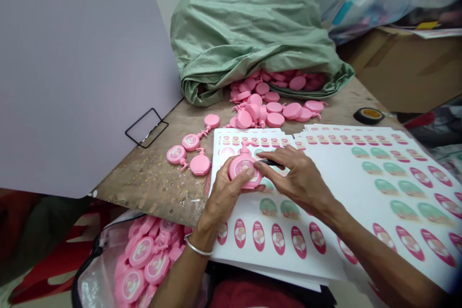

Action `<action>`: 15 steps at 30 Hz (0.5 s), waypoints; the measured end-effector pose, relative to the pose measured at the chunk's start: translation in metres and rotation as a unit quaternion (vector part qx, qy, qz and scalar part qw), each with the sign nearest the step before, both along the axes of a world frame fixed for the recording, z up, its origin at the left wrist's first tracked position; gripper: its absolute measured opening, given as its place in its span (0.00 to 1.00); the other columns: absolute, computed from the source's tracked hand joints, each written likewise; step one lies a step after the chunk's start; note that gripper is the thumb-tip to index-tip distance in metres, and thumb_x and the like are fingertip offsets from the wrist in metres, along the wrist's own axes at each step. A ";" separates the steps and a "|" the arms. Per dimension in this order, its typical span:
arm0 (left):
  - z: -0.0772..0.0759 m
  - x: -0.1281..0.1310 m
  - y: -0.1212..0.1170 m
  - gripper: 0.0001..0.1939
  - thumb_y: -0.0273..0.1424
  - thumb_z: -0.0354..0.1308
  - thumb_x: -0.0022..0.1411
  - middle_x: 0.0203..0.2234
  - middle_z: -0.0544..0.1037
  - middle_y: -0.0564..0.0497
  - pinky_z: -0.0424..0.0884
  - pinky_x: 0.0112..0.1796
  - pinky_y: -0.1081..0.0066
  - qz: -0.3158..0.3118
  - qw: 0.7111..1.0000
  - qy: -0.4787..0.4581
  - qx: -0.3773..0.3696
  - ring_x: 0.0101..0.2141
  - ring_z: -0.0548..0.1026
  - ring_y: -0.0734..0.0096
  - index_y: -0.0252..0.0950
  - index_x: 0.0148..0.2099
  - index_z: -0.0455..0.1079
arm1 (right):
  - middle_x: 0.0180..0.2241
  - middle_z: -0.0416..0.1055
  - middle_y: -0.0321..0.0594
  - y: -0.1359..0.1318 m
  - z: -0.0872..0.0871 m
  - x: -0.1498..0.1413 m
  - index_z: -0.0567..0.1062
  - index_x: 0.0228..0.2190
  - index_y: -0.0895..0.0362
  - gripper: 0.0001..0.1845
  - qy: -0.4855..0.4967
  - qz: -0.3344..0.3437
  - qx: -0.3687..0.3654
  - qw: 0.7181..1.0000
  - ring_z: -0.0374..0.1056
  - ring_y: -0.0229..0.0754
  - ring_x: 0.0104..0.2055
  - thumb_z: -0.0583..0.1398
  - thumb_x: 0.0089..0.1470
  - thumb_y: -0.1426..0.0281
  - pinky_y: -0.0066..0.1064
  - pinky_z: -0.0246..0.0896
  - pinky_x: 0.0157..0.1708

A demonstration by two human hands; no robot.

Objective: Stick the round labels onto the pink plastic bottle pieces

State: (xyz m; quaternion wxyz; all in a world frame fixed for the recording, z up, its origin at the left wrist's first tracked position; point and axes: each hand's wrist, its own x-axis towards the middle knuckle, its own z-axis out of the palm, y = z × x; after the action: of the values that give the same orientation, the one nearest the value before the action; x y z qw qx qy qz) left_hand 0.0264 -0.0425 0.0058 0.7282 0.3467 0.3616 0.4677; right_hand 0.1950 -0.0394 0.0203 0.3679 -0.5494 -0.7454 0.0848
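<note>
**A:** Far L to R, quick. What's there?

**B:** Grey-lilac board [72, 77] on the L, black wire stand [146, 127] at its foot, on a worn wooden bench [151, 183]. Next, round pink plastic pieces [200, 164] lie loose, some labelled. Near L, an open clear bag [86, 288] holds labelled ones [142, 252].

**A:** Hands?

**B:** L hand [224, 197], metal bangle [198, 245] on wrist, curls round a labelled pink piece [245, 168], held just above the near-L sticker sheet [231, 260]. R hand [296, 180] is right beside it, fingers pressed together, black-handled tool [269, 162] seemingly pinched btw thumb & index. Tool tip's hidden, can't tell what it is.

**A:** Step in hand?

**B:** Looks like label work: R thumb's on the label's edge, so prob. seating it.

**A:** Next move needs?

**B:** My call: firm, even press to the rim, no lifted edge.

**A:** Rest?

**B:** Far: green sack [245, 24] spilling more pink pieces [256, 106]. R: second sticker sheet [361, 168], tape roll [368, 115], cardboard box [407, 67].
</note>
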 end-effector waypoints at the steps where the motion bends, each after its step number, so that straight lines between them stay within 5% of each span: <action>1: 0.000 -0.001 -0.001 0.19 0.33 0.65 0.55 0.39 0.76 0.47 0.78 0.37 0.63 0.003 1.000 -0.001 0.000 0.38 0.77 0.64 0.34 0.48 0.69 | 0.32 0.77 0.47 0.000 0.001 0.001 0.79 0.39 0.59 0.16 -0.043 -0.036 0.017 0.998 0.71 0.51 0.38 0.61 0.55 0.60 0.46 0.62 0.42; 4: 0.002 -0.001 -0.004 0.20 0.31 0.65 0.55 0.38 0.76 0.47 0.77 0.40 0.62 -0.014 1.000 -0.004 0.003 0.39 0.76 0.64 0.34 0.50 0.67 | 0.42 0.75 0.52 0.002 0.001 -0.003 0.73 0.50 0.59 0.31 -0.045 -0.090 0.031 0.994 0.69 0.57 0.46 0.63 0.50 0.53 0.50 0.61 0.47; 8: 0.002 -0.006 -0.010 0.24 0.28 0.67 0.51 0.42 0.76 0.47 0.74 0.44 0.64 -0.054 0.997 0.043 0.038 0.43 0.75 0.62 0.36 0.50 0.68 | 0.58 0.63 0.51 0.016 -0.015 -0.012 0.59 0.60 0.55 0.47 0.095 -0.008 -0.049 0.994 0.64 0.53 0.55 0.66 0.44 0.50 0.44 0.64 0.49; 12: -0.017 -0.039 -0.001 0.26 0.42 0.63 0.54 0.40 0.78 0.42 0.76 0.37 0.61 0.040 0.992 0.121 -0.016 0.37 0.78 0.59 0.32 0.50 0.66 | 0.52 0.70 0.49 0.052 -0.041 0.016 0.66 0.54 0.55 0.37 0.090 -0.088 -0.095 0.987 0.68 0.52 0.52 0.64 0.47 0.51 0.42 0.64 0.49; 15: -0.039 -0.075 0.019 0.27 0.51 0.59 0.53 0.32 0.78 0.45 0.73 0.35 0.62 0.184 0.918 0.350 0.013 0.32 0.77 0.59 0.32 0.44 0.70 | 0.43 0.76 0.46 0.094 -0.053 0.044 0.73 0.46 0.56 0.24 0.056 -0.180 -0.142 0.972 0.72 0.49 0.45 0.59 0.53 0.54 0.38 0.65 0.44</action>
State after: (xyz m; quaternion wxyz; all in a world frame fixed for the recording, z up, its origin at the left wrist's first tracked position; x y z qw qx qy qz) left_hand -0.0488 -0.0235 -0.0331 0.4518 0.4246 0.6448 0.4471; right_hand 0.2388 0.0545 -0.0324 0.3365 -0.7155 -0.5929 0.1525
